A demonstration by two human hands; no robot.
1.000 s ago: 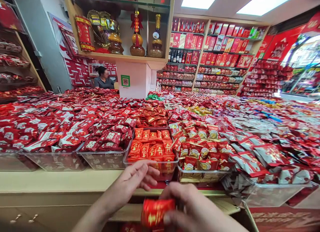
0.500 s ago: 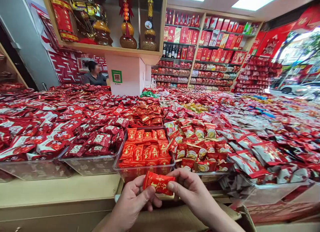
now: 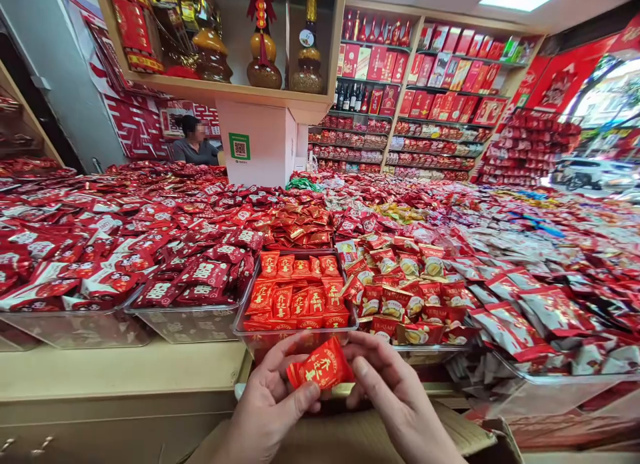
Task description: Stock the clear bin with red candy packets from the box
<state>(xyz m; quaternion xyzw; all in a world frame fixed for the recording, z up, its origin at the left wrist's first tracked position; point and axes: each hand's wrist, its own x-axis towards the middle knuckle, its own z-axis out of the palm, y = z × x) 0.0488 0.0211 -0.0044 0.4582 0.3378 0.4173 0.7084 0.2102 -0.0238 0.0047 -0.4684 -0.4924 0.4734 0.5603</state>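
Note:
Between my hands is a small red wrapped candy packet (image 3: 324, 365) with gold Chinese characters, tilted up at its right end. My left hand (image 3: 273, 391) grips it, thumb on the front lower edge and fingers behind. My right hand (image 3: 393, 384) is curved around the packet's right end, its thumb and fingers apart; whether a fingertip touches the wrapper I cannot tell. Just beyond both hands, a clear plastic bin (image 3: 240, 327) holds similar red packets (image 3: 295, 297) laid in rows.
Durian-printed packets (image 3: 395, 297) fill the bin to the right, dark red packets (image 3: 205, 274) the one to the left. An open cardboard box (image 3: 350, 441) lies below my hands. A shelf cabinet (image 3: 280, 101) overhangs the counter; a person (image 3: 193, 144) sits behind.
The packet has turned, its right end now higher. My right thumb has come off its front, and the right-hand fingers have spread. The view has shifted slightly.

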